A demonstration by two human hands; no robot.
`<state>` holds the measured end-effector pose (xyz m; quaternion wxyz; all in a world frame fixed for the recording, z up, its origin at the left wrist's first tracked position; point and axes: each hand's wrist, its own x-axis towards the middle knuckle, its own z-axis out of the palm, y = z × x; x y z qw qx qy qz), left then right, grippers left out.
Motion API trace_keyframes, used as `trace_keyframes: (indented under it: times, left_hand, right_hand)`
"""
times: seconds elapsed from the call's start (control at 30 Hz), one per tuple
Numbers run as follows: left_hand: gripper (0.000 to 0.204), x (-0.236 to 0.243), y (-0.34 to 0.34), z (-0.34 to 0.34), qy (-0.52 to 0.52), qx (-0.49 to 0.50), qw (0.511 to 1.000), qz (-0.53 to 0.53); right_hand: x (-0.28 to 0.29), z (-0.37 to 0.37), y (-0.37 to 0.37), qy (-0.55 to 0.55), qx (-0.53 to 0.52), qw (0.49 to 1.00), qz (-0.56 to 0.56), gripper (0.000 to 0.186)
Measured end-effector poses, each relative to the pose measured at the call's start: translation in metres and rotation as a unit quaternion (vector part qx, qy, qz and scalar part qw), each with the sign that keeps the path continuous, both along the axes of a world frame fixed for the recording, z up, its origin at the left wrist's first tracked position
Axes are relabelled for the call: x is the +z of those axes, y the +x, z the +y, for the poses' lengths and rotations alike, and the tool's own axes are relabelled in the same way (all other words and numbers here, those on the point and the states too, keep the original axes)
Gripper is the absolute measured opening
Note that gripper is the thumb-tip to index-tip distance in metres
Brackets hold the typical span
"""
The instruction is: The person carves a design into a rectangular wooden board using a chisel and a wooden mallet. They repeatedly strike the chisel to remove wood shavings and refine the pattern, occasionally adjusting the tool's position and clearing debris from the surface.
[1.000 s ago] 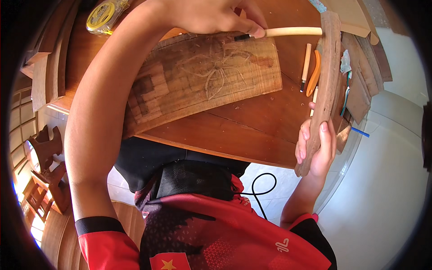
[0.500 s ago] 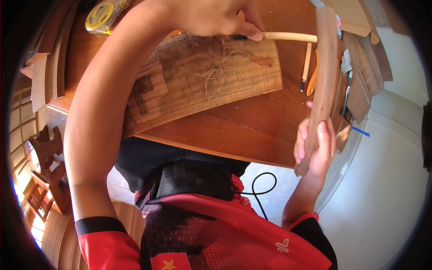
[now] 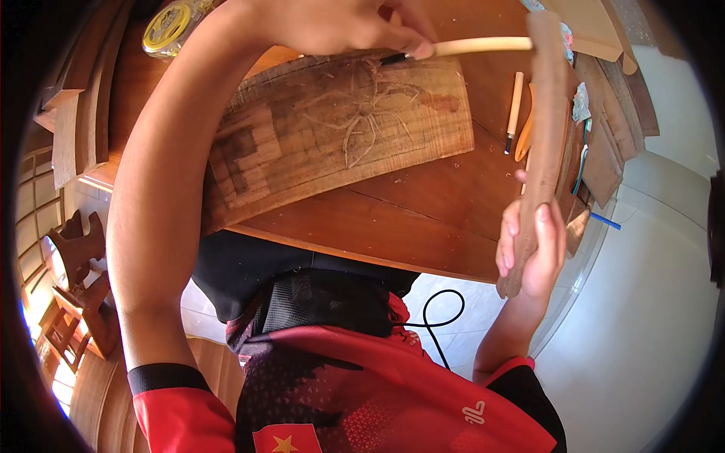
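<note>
A thick brown wooden board (image 3: 287, 151) lies on the table, with a spider-like figure with thin legs (image 3: 365, 110) carved in it. Reaching over its far edge, my left hand (image 3: 340, 26) is closed around a carving chisel (image 3: 483, 45) with a pale wooden handle. The chisel's dark lower end points left, close to the board's far edge; its cutting tip is hard to make out. My right hand (image 3: 538, 249) grips the near end of a long wooden bar (image 3: 550, 106), raised upright at the right. The bar's upper part meets or overlaps the chisel handle's butt end; contact is uncertain.
Right of the board lie a second pale-handled chisel (image 3: 515, 109) and an orange-handled tool (image 3: 524, 132). A yellow tape measure (image 3: 168, 29) sits at the far left. Wooden planks (image 3: 613, 113) are stacked on the right, others (image 3: 79, 136) on the left. A black cord (image 3: 427, 317) hangs below the table.
My left hand and the chisel have shifted slightly up and to the left, showing more of the chisel's dark end. The bar in my right hand has moved only slightly.
</note>
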<state>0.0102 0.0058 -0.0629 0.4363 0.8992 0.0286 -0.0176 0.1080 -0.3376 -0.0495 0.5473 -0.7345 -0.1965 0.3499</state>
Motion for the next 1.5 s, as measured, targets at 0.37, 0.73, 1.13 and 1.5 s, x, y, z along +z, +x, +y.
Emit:
trace_keyframes:
  times: [0.37, 0.73, 1.13, 1.5]
  left_hand:
    - [0.033, -0.019, 0.011, 0.001, -0.016, -0.034, 0.997, -0.062]
    - [0.034, -0.021, 0.013, -0.001, -0.011, -0.036, 0.997, -0.066]
    - [0.035, 0.0, 0.005, 0.001, 0.01, -0.06, 0.998, 0.007]
    - [0.036, -0.011, 0.005, 0.003, -0.049, -0.004, 0.999, -0.021]
  right_hand:
    - [0.001, -0.004, 0.006, 0.027, -0.005, 1.0, -0.013, 0.055]
    - [-0.002, -0.001, 0.001, 0.028, -0.027, 0.999, -0.016, 0.055]
    - [-0.001, 0.001, -0.003, -0.003, 0.002, 1.0, -0.006, 0.055]
    - [-0.002, -0.001, -0.001, 0.044, -0.035, 0.998, 0.006, 0.054]
